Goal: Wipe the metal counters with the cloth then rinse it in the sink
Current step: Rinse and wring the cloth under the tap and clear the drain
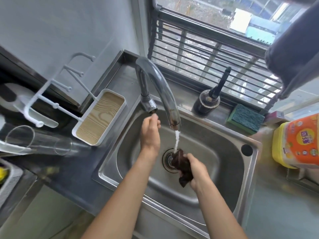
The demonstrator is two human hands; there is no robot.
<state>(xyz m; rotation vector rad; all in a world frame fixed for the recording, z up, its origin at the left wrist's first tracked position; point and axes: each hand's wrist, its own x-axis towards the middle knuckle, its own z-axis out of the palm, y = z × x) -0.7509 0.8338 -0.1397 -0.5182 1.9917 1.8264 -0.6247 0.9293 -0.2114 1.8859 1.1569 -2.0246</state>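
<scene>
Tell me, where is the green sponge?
The green sponge lies on the ledge behind the sink, right of the dark bottle, below the window.

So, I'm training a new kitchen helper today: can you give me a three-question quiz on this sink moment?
1. True or false: water runs from the faucet onto the dark cloth.
2. Which hand grips the cloth: A) left hand, B) right hand?
3. Fill in: the cloth is held over the sink's ____.

Key: 1 true; 2 B (the left hand is at the tap handle); 3 drain.
</scene>
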